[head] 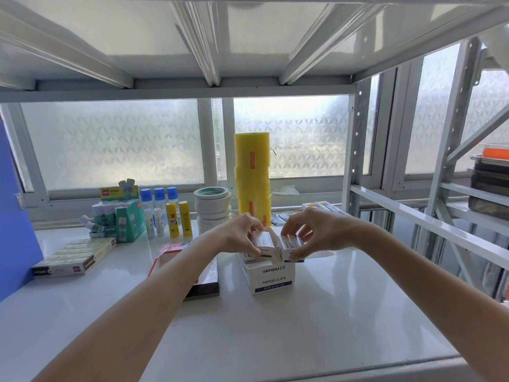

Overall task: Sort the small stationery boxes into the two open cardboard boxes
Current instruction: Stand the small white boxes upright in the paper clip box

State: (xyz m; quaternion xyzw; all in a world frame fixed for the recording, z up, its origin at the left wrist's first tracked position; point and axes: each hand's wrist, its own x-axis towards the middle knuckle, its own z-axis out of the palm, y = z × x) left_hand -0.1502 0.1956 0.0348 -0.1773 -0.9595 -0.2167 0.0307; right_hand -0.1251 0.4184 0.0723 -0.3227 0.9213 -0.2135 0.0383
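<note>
An open white cardboard box [272,278] printed "PAPER CLIPS" stands mid-shelf, with small white boxes inside it. Just above its opening, my left hand [238,234] grips a small white stationery box [265,244] by its sides. My right hand [308,230] pinches a second small white box [289,245] right beside the first; the two boxes touch. To the left lies a flat open red-edged box [205,279], partly hidden by my left forearm.
A long pack of small boxes [74,256] lies at the left by a blue panel [13,216]. Behind stand glue sticks [172,219], a green display carton [129,220], stacked tape rolls [213,205] and yellow tape rolls [252,175]. Shelf uprights [355,150] rise at the right.
</note>
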